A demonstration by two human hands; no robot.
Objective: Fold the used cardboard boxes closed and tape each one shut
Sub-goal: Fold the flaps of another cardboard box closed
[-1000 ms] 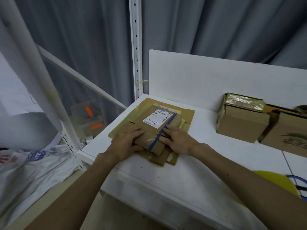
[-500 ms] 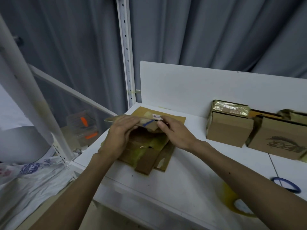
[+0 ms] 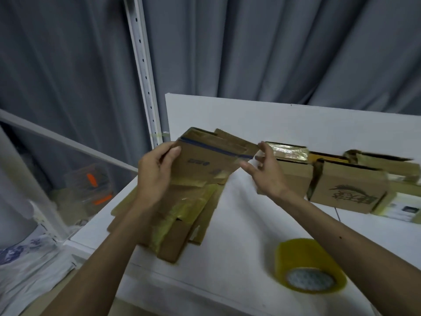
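Box [image 3: 205, 163] in left hand [image 3: 155, 176] — right hand [image 3: 266, 174] spread by its right edge

White flat tabletop [image 3: 239, 224] with an upright white back panel [image 3: 227, 115]. Left: a loose pile of flattened brown cardboard boxes [image 3: 177, 236] patched with yellowish tape. Front right: a roll of yellowish clear packing tape [image 3: 303, 258]. Rear right, in a row: a closed brown cardboard box with a glossy taped top [image 3: 296, 176] and a brown cardboard box bearing a dark printed emblem [image 3: 348, 190].
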